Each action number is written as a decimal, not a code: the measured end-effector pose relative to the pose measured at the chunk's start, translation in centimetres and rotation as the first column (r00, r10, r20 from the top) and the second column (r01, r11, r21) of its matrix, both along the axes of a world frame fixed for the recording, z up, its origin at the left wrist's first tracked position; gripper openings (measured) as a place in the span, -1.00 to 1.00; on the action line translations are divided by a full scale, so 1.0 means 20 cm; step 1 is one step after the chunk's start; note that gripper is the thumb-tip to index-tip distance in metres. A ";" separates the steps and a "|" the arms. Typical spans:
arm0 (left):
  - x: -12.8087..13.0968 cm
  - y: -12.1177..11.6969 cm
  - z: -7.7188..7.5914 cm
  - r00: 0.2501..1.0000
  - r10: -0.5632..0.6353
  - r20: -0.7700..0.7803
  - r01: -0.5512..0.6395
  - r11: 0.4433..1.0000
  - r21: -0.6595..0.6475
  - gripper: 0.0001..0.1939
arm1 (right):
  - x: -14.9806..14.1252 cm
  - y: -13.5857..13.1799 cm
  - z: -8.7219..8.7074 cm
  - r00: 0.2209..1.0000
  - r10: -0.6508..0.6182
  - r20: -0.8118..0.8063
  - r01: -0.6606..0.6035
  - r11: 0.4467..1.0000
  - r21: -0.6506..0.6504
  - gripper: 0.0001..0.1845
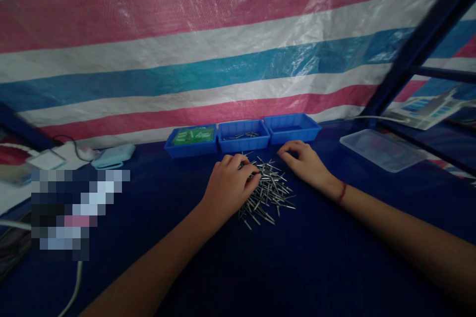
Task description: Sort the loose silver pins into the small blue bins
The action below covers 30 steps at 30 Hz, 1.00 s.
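Note:
A loose pile of thin silvery metal pins (269,190), shaped like blind rivets, lies on the dark blue tabletop. My left hand (231,181) rests over the pile's left side, its fingers curled and its thumb close to the index fingertip. Whatever lies between those fingertips cannot be made out. To the right of the pile, apart from it, my right hand (303,159) is closed in a pinch near the right blue bin (293,136). Its fingertips hide anything they may hold. Behind the pile, the middle blue bin (243,146) contains several similar pins.
The left blue bin (191,149) holds green-and-clear plastic packets. A translucent plastic lid (385,149) lies at right. A light-blue case (113,156), cables and a blurred patch are at left. Striped sheeting (223,79) hangs behind, and a dark blue frame post (412,39) stands right.

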State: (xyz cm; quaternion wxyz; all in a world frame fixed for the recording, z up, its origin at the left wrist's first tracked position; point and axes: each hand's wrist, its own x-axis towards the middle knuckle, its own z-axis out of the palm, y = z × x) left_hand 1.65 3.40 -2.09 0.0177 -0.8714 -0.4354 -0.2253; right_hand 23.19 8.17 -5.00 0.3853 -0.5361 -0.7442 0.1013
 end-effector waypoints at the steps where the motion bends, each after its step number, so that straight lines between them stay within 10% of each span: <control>1: 0.01 0.00 -0.01 1.000 0.026 -0.004 -0.026 1.000 0.003 -0.82 | 0.00 0.00 0.00 1.000 0.006 -0.002 -0.006 1.000 -0.004 -0.81; 18: -0.03 -0.02 0.01 0.973 0.072 0.219 -0.051 0.994 -0.101 -0.87 | -0.04 -0.07 0.04 0.998 0.065 -0.011 -0.064 0.996 0.060 -0.87; 24: -0.01 -0.08 0.06 0.765 0.212 0.609 0.057 0.919 -0.391 -0.80 | -0.16 -0.26 0.16 0.929 0.337 -0.150 -0.334 0.941 0.045 -0.83; 30: 0.06 -0.15 0.07 0.662 0.245 0.708 0.169 0.872 -0.460 -0.80 | -0.22 -0.36 0.18 0.823 0.317 -0.472 -0.410 0.906 -0.106 -0.84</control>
